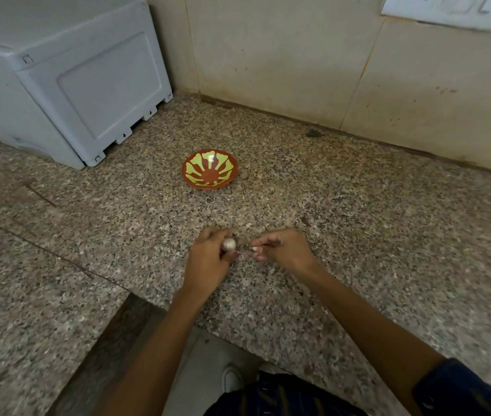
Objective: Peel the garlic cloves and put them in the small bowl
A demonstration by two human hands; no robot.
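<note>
Granite counter [358,235], left hand [208,262] gripping garlic [228,244], bowl [210,169] apart.

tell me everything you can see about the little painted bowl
The small bowl is shallow and round, reddish-brown like glazed clay, with yellow-green petal-shaped patches fanning out from its centre and a glossy highlight near the far rim. It sits upright on the speckled granite counter, beyond both hands and apart from them, in front of the tiled wall. Nothing touches it but the counter, and it looks empty: no garlic shows inside.
</note>
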